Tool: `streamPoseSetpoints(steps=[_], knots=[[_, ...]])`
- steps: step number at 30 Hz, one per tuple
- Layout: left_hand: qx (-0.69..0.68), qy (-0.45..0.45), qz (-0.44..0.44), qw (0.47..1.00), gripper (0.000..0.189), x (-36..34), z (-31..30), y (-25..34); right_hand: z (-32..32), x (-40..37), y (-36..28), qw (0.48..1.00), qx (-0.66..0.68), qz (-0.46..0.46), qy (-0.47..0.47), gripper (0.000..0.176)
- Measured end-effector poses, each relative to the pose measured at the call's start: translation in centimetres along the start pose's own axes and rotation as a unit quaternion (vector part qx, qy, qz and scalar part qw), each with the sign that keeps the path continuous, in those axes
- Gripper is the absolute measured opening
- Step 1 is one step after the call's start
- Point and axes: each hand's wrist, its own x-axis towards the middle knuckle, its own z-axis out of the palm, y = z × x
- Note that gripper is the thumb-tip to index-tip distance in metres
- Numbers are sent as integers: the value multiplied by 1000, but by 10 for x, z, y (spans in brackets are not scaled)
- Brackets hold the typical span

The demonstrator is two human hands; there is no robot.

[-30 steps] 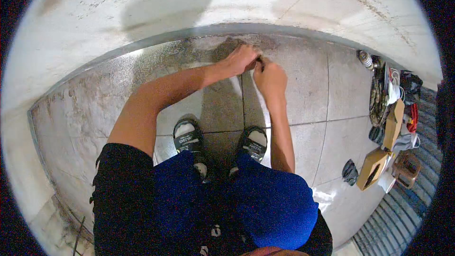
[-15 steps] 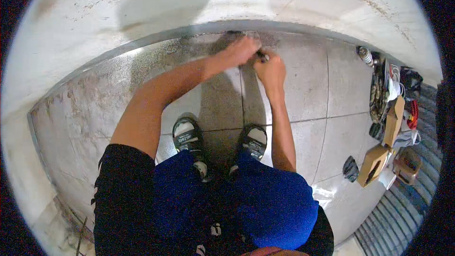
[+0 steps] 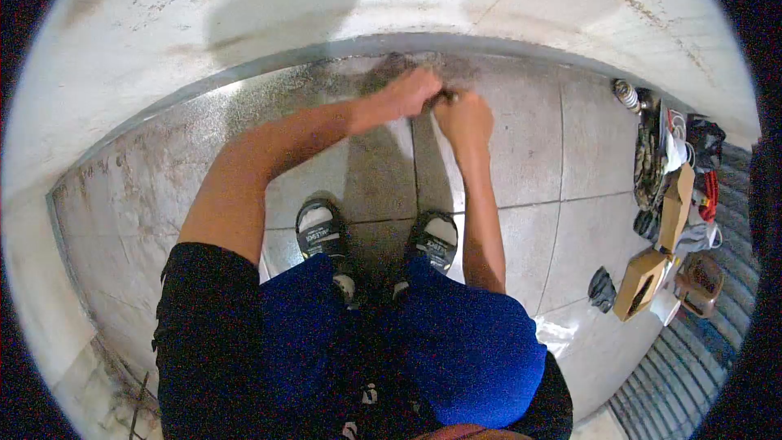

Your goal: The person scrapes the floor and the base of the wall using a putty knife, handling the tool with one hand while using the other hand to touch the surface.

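My left hand (image 3: 414, 91) is closed, its fingers curled, out in front of me over the floor near the foot of the wall. Just to its right, my right hand (image 3: 466, 120) is closed too, thumb side toward the left one. Between the two fists shows a bit of a small dark thing (image 3: 447, 93); the fingers hide most of it, and I cannot tell what it is. Below them, my feet in dark strapped sandals (image 3: 321, 230) stand on the tiles.
A pale, stained wall (image 3: 407, 0) curves across the front, above the grey tiled floor (image 3: 521, 155). On the right lie an open cardboard box (image 3: 640, 283), a dark crumpled cloth (image 3: 602, 290), a brown stool-like object (image 3: 700, 283) and a ribbed metal shutter (image 3: 692, 367).
Both hands stay close together. My left hand has shifted slightly left and down, and less of the dark thing between the hands shows now.
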Motion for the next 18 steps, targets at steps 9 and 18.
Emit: streamPoseSetpoints(steps=[9,18], knots=[[-21,104,63,992,17,1,7,-19,12,8,1,1000,-10,-17,1,24],[-92,50,13,994,17,6,-36,-8,8,18,-7,998,-17,-52,13,25]])
